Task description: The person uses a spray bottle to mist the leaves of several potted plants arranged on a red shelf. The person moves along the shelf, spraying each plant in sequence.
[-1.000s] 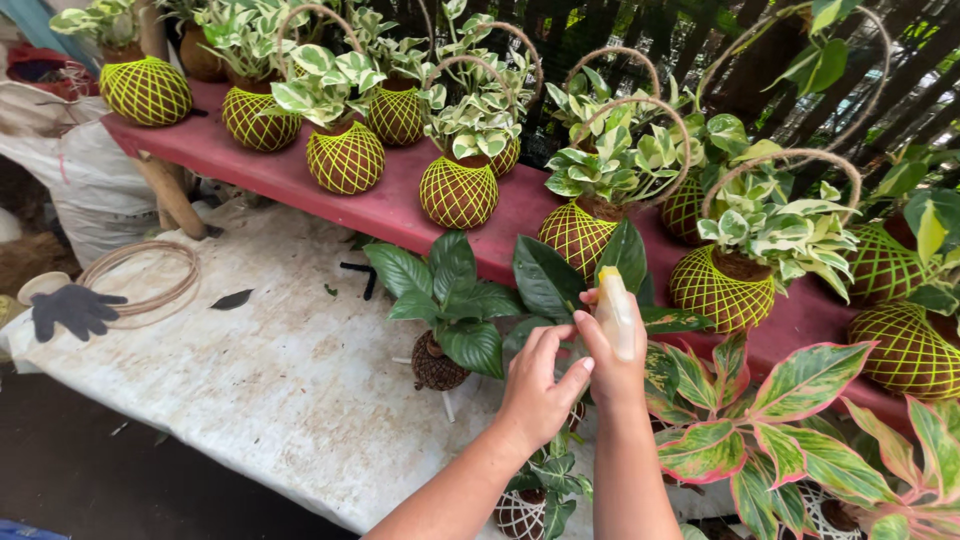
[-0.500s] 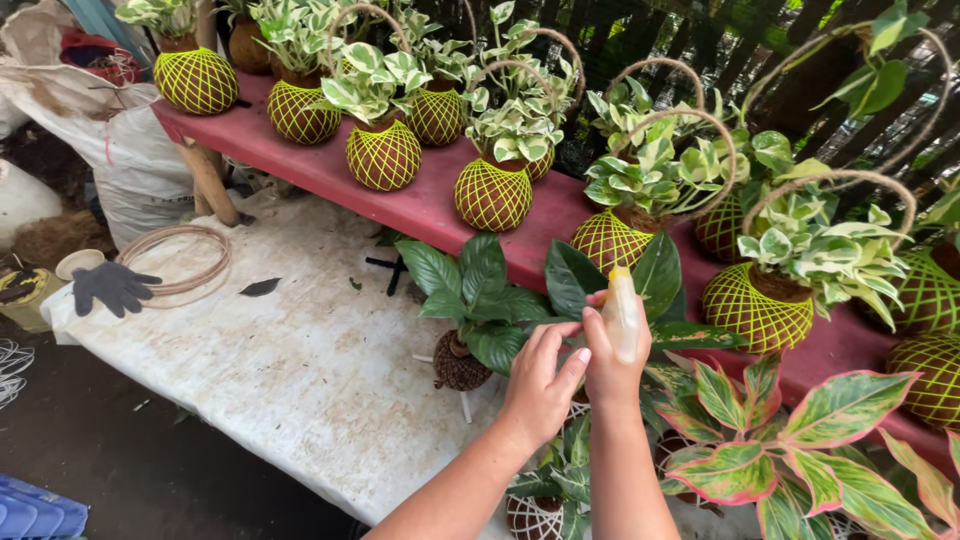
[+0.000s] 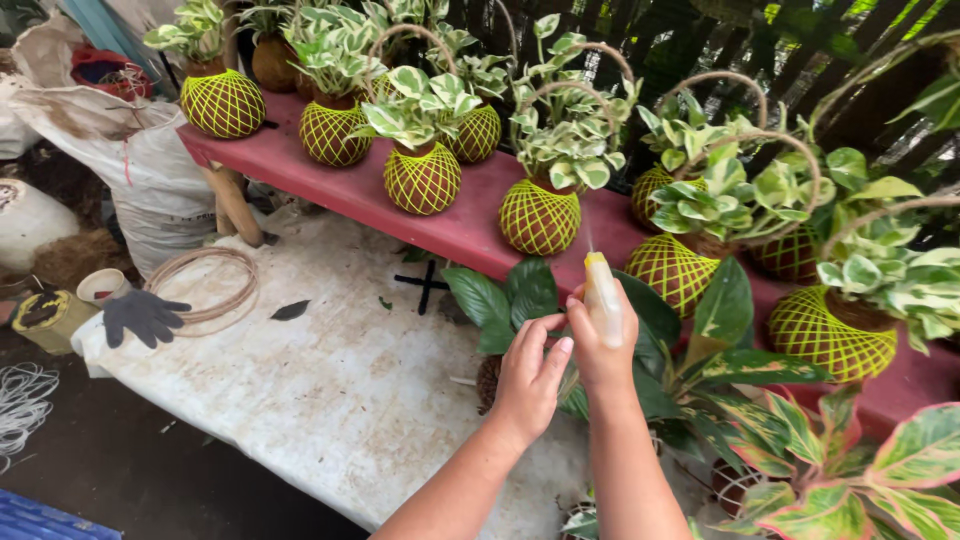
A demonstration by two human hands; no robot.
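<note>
The small spray bottle, pale and slim, stands nearly upright with its yellow nozzle up, above the dark-leaved plant at the edge of the grey-white cloth. It sits as it did half a second ago; the view has swung left, and fine mist now rises from the nozzle. The right hand wraps closed around the bottle. The left hand lies against it, fingers loosely curled, touching its lower side. Net-wrapped round moss balls line the red shelf beyond.

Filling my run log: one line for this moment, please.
right hand: holds spray bottle upright | left hand: at bottle | below: green-leaved plant
</note>
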